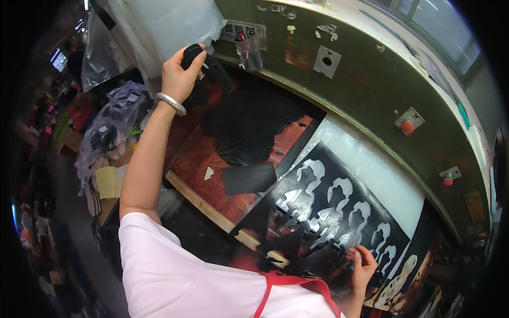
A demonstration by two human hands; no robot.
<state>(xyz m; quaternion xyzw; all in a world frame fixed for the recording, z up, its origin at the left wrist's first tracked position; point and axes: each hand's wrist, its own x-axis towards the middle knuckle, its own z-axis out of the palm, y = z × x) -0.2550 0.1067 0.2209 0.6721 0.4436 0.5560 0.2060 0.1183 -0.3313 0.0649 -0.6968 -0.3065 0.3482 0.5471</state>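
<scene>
My left hand (180, 77), with a silvery bangle at the wrist, is raised at the far left of the work surface. Its fingers are closed round a dark, rounded black piece (192, 55); whether this is one piece or a stack I cannot tell. Lower right, my right hand (363, 266) hovers at the near edge of a black sheet (344, 172) with rows of curved cut-out holes. Its thumb and fingers are curled together, and what they hold, if anything, is hidden. Pale board shows through the holes.
A large heap of thin black pieces (246, 124) covers the reddish board (193, 177), beside a black rectangle (249, 178). Behind runs a green machine beam (366, 74) with red buttons (407, 126). A clear cup (249, 54) hangs on it. Plastic bags (114, 124) lie left.
</scene>
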